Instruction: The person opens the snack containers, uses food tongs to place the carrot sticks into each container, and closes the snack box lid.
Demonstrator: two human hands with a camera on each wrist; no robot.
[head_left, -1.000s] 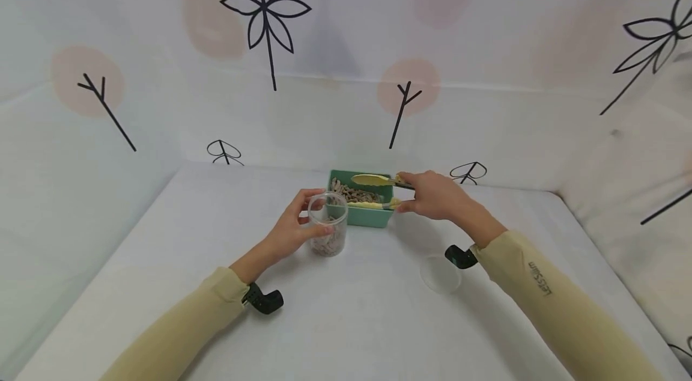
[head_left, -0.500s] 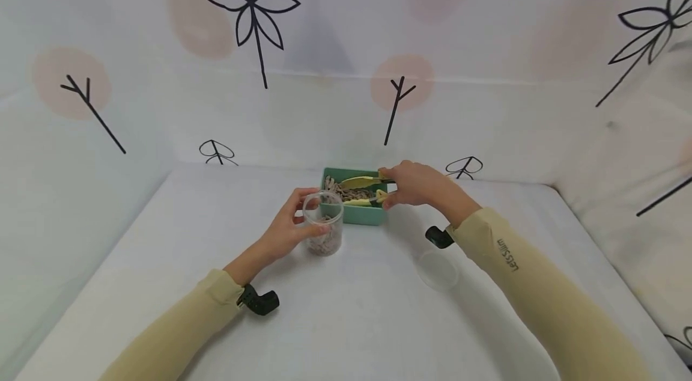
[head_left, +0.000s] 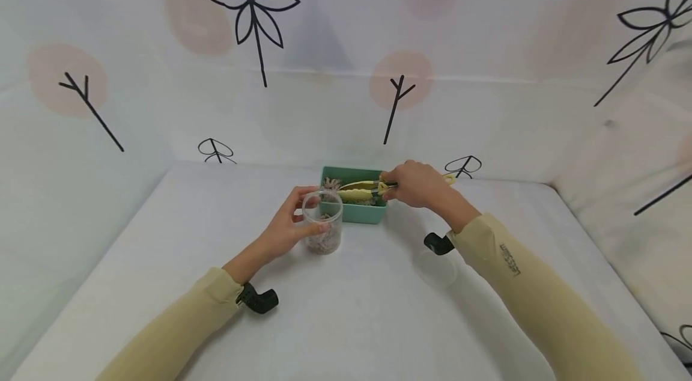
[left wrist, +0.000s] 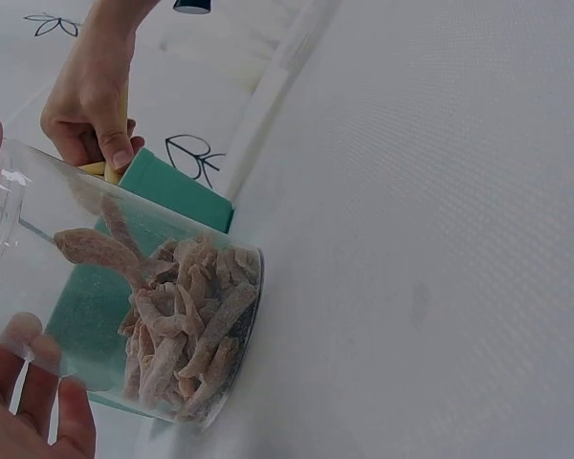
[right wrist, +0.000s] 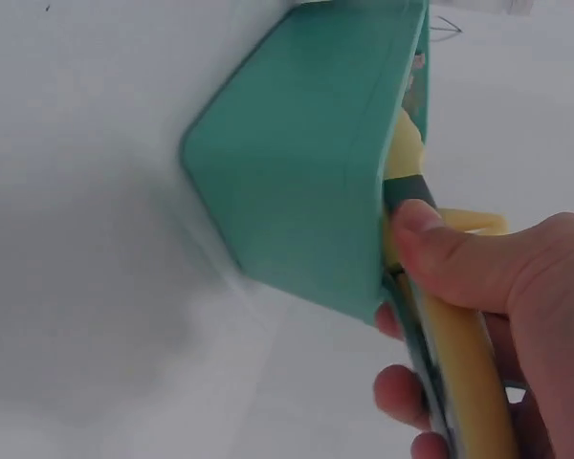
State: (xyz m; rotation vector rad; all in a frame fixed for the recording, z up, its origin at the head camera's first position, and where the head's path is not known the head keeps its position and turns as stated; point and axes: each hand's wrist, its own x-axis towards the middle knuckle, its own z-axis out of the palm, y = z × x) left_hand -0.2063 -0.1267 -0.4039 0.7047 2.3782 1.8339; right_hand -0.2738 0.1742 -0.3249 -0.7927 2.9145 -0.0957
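My left hand (head_left: 282, 229) grips a clear round jar (head_left: 325, 239) that stands on the white table. Pale brown dried strips (left wrist: 187, 330) fill the lower part of the jar, as the left wrist view shows. Just behind it is a green rectangular box (head_left: 363, 214) with similar pieces inside. My right hand (head_left: 420, 185) holds yellow tongs (right wrist: 471, 373), fingers and thumb wrapped about their handles. The tongs' heads reach into the box, close together. Whether a piece is caught between them is hidden.
A clear round lid (head_left: 435, 268) lies on the white tabletop (head_left: 346, 321), below the right wrist. Patterned white cloth (head_left: 486, 122) rises behind the table and at both sides.
The tongs have moved left and down into the box, and their heads have come together. My right hand moved with them. The left hand keeps its grip on the jar.
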